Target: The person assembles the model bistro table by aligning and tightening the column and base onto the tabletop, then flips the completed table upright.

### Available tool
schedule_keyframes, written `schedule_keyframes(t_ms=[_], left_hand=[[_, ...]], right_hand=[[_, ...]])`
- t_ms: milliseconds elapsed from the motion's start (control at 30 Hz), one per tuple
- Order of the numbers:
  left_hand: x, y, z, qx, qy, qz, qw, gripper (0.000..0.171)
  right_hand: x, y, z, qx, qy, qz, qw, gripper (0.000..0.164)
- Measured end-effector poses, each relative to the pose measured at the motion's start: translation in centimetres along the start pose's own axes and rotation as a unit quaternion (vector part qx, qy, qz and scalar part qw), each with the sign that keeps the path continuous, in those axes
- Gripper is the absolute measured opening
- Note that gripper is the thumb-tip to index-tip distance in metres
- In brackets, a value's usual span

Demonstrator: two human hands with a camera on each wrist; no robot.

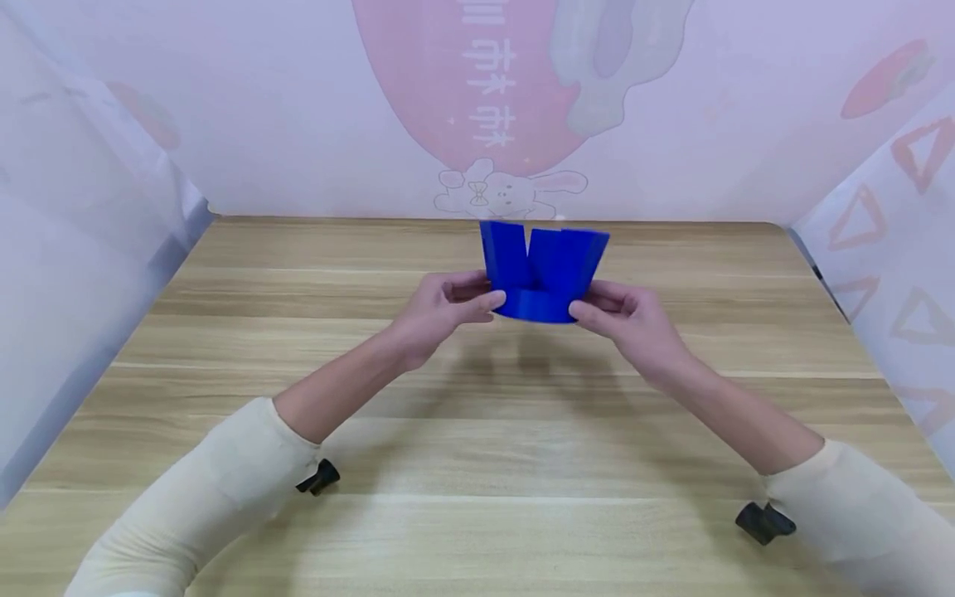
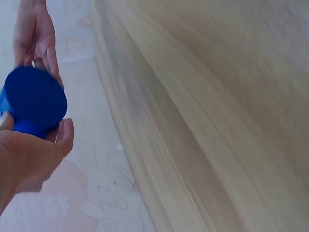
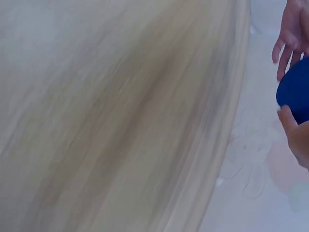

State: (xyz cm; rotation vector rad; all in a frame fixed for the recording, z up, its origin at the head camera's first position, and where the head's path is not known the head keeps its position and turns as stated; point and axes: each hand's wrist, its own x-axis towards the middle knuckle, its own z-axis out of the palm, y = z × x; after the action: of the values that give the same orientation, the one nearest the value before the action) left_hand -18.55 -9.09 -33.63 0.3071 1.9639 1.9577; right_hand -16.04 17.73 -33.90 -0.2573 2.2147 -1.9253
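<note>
A bright blue holder (image 1: 540,274) with a round base and tall, flaring panels parted by slits is held up above the tabletop. My left hand (image 1: 448,311) grips its base from the left, thumb on the near side. From the right, my right hand (image 1: 630,323) grips the same base with its thumb in front. The flat round underside of the blue holder (image 2: 36,96) faces the left wrist camera. In the right wrist view the blue holder (image 3: 295,92) is cut off by the frame's edge. What lies inside it is hidden.
A wood-grain table (image 1: 522,464) spreads beneath both arms. Behind it stands a pale printed backdrop (image 1: 298,124) with a bunny drawing and pink shapes. Whitish sheets (image 1: 75,207) border the sides. Small black devices (image 1: 319,477) sit by the cream sleeves (image 1: 224,473).
</note>
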Motion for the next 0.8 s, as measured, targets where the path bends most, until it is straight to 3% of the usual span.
schedule_keyframes(t_ms=[67,133,233,367,467,600,800], left_hand=[[-0.1,0.2,0.4,-0.033,0.022,0.005,0.9992,0.044],[-0.2,0.5,0.7,-0.052,0.045,0.004,0.9976,0.043],[-0.3,0.8,1.0,-0.061,0.071,0.006,0.9956,0.041],[-0.6,1.1,1.2,-0.053,0.078,-0.005,0.9956,0.04],[-0.8,1.2,1.3,-0.033,0.071,-0.028,0.9965,0.042],[-1.0,1.3,1.1,0.008,0.053,-0.049,0.9973,0.044],[-0.9,0.9,0.8,0.105,0.05,-0.05,0.9919,0.041]], right_hand=[[-0.1,-0.4,0.5,0.034,0.004,-0.012,0.999,0.047],[-0.3,-0.7,0.9,0.035,0.002,-0.019,0.999,0.049],[-0.4,-1.0,1.2,-0.023,-0.014,-0.035,0.999,0.055],[-0.5,-1.0,1.4,-0.123,-0.019,-0.072,0.99,0.053],[-0.5,-0.9,1.3,-0.147,-0.013,-0.084,0.985,0.044],[-0.5,-0.8,1.3,-0.137,-0.006,-0.079,0.987,0.038],[-0.2,-0.5,1.3,-0.141,-0.013,-0.068,0.988,0.033]])
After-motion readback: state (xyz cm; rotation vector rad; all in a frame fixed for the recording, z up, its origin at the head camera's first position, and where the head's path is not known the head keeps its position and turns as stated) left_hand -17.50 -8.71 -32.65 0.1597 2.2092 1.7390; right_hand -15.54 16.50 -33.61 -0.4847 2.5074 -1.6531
